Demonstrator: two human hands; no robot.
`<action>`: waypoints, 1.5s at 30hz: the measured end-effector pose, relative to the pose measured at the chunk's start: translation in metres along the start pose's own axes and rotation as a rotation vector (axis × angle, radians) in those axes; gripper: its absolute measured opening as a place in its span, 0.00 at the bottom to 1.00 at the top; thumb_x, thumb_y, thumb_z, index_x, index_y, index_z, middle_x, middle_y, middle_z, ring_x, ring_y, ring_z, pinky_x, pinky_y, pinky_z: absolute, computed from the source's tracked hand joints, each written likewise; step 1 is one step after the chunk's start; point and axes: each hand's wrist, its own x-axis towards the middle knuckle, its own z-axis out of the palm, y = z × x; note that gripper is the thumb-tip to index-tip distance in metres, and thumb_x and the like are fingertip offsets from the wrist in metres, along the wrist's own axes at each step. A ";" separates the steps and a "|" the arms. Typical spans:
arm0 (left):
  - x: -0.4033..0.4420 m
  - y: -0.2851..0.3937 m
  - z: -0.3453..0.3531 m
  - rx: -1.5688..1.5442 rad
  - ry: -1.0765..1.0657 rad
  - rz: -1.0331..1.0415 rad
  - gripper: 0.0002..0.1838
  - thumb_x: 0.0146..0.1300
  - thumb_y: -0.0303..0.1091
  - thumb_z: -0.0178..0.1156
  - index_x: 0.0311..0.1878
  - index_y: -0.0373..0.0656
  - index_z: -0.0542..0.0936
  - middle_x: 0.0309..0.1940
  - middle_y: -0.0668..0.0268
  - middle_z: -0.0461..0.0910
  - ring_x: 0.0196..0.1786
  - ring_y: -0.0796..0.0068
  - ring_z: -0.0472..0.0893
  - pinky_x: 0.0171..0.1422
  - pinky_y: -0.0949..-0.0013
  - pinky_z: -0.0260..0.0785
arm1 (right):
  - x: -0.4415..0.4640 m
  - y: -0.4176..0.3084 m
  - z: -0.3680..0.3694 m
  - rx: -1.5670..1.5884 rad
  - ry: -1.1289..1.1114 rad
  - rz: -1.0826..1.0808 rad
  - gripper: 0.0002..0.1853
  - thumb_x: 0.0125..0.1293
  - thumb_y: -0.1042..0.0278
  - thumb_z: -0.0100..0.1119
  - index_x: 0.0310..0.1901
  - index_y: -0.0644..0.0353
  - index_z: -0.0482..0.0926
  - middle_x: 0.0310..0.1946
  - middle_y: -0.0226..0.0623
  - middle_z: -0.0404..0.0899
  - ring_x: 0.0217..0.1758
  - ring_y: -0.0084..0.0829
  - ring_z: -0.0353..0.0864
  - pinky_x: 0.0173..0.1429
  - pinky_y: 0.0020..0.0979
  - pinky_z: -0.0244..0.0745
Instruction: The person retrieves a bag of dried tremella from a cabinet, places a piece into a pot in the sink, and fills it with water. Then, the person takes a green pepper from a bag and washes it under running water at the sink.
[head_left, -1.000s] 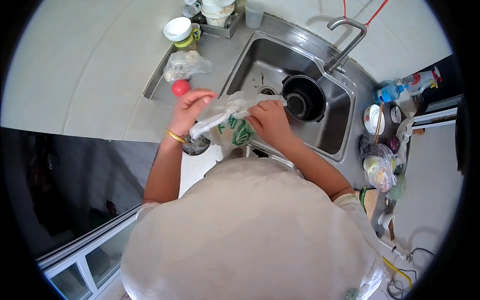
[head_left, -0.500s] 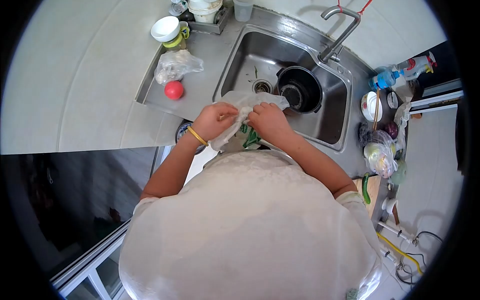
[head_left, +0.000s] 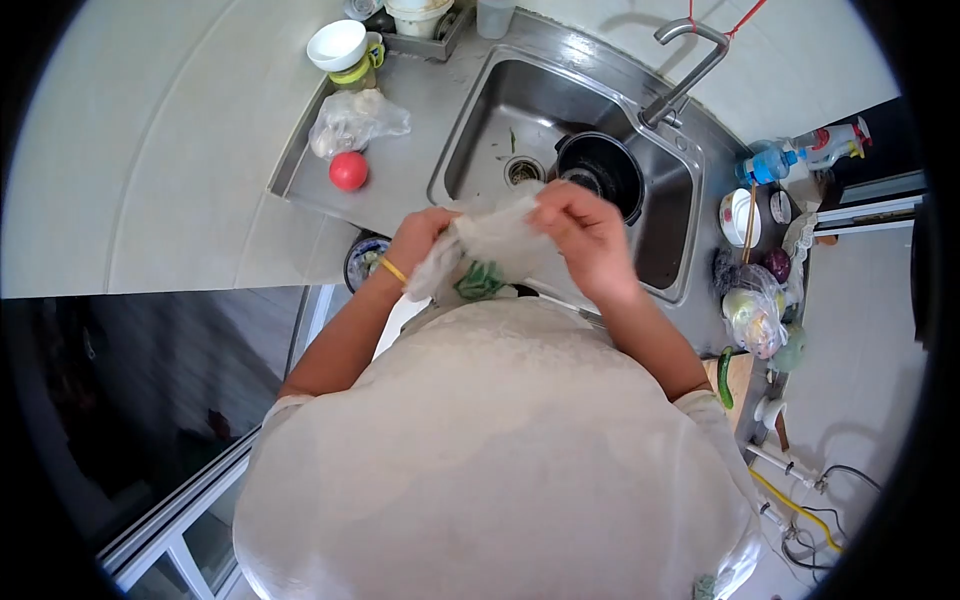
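Observation:
A translucent white plastic bag [head_left: 492, 232] is stretched between my two hands, close to my body at the front of the sink. Green print or something green [head_left: 480, 280] shows low on it; I cannot make out which. My left hand [head_left: 422, 240], with a yellow bangle at the wrist, is closed on the bag's left side. Pinched at its upper right edge is my right hand [head_left: 588, 235], slightly blurred by motion. Behind the bag, a black pot [head_left: 625, 170] stands in the steel sink [head_left: 560, 85], partly hidden by my right hand.
Left of the sink lie a red ball-shaped object [head_left: 348, 171] and a knotted plastic bag [head_left: 345, 125], near a white bowl [head_left: 337, 45]. A faucet [head_left: 700, 70] overhangs the sink. On the right are a bowl with chopsticks [head_left: 738, 215], bagged produce [head_left: 755, 315] and a cucumber [head_left: 725, 378].
My hands have moved apart, the right one going right and slightly toward me. The bag, bunched between my fingers before, is now spread out and raised between them.

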 end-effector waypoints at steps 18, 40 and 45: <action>-0.007 0.017 -0.015 0.191 0.277 0.419 0.04 0.54 0.23 0.58 0.33 0.36 0.78 0.32 0.66 0.80 0.34 0.81 0.76 0.39 0.77 0.69 | 0.001 0.074 -0.003 -0.955 -0.195 -0.306 0.12 0.52 0.57 0.61 0.30 0.57 0.78 0.32 0.37 0.75 0.41 0.40 0.73 0.51 0.37 0.61; -0.036 0.068 -0.045 0.653 -0.084 0.484 0.12 0.43 0.20 0.57 0.34 0.42 0.76 0.33 0.71 0.74 0.39 0.77 0.74 0.50 0.69 0.62 | -0.011 0.060 0.010 -0.797 -0.443 0.363 0.16 0.58 0.56 0.56 0.42 0.58 0.78 0.34 0.44 0.79 0.38 0.38 0.79 0.43 0.33 0.72; -0.040 0.023 -0.067 0.078 0.163 0.015 0.04 0.55 0.26 0.58 0.35 0.43 0.76 0.27 0.76 0.74 0.32 0.85 0.72 0.39 0.78 0.64 | -0.020 0.032 -0.052 -0.461 0.081 0.206 0.07 0.61 0.70 0.54 0.38 0.62 0.78 0.31 0.34 0.79 0.34 0.26 0.77 0.39 0.27 0.70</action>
